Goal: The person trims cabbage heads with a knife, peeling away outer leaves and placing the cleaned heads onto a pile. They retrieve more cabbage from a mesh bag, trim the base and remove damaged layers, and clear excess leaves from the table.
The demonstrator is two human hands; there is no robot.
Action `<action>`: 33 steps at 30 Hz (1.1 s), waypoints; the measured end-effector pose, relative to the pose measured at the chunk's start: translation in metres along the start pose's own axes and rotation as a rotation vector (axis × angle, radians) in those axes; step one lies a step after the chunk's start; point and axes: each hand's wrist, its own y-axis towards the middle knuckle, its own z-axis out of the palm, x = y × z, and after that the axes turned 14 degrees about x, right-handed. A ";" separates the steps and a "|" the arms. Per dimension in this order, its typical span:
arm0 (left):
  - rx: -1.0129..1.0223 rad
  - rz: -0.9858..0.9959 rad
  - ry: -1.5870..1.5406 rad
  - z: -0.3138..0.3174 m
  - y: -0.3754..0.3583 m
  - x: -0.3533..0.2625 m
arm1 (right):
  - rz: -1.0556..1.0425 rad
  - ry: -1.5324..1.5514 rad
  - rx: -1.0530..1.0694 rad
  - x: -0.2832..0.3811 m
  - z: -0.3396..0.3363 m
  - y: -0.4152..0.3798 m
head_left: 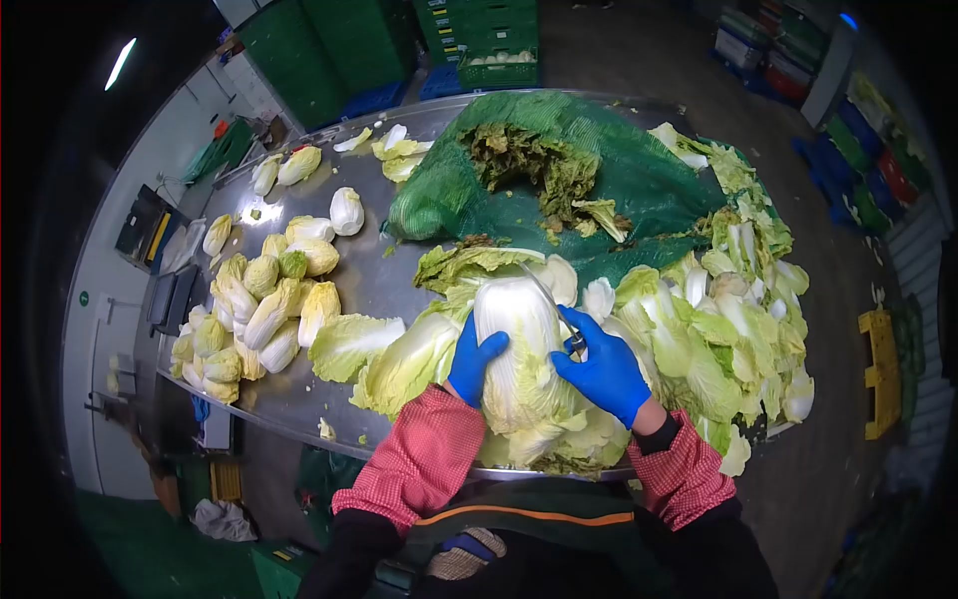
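Observation:
A large napa cabbage (519, 344) stands before me with its pale base pointing away from my body. My left hand (475, 361), in a blue glove, grips the cabbage's left side, thumb lying across it. In my right hand (607, 371), also blue-gloved, the fingers are wrapped round a knife (574, 337). The thin blade runs up along the right edge of the cabbage's base, and this hand also rests against the cabbage. Loose cabbage leaves (414, 364) lie under and around the head.
Trimmed small cabbages (264, 275) are piled on the left of the metal table (374, 275). A green net sack (439, 190) with wilted brown leaves (544, 165) on it covers the back. Discarded leaves (699, 339) are heaped on the right. Green crates (499, 70) stand beyond the table.

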 end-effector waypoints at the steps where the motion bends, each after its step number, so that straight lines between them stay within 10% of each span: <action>1: -0.001 -0.026 -0.025 -0.002 0.000 0.000 | 0.007 -0.026 -0.002 0.000 0.000 -0.001; 15: -0.061 -0.379 -0.564 -0.019 -0.017 0.028 | 0.152 -0.543 -0.327 -0.102 -0.014 0.037; 16: -0.104 -0.330 -0.673 0.006 -0.015 0.008 | 0.406 -0.521 -0.167 -0.101 -0.023 0.038; 23: 0.312 -0.001 -0.819 0.006 0.045 0.002 | -0.063 0.459 0.048 -0.006 -0.014 0.019; 27: 0.068 -0.378 -0.358 0.005 0.034 -0.020 | 0.113 0.460 0.069 -0.002 -0.020 0.016; 30: -0.037 -0.391 -0.350 0.002 0.010 -0.005 | -0.094 -0.005 -0.189 -0.030 0.016 0.021; 33: -0.068 -0.308 -0.407 0.006 0.003 -0.003 | 0.091 0.297 0.008 -0.019 0.004 0.010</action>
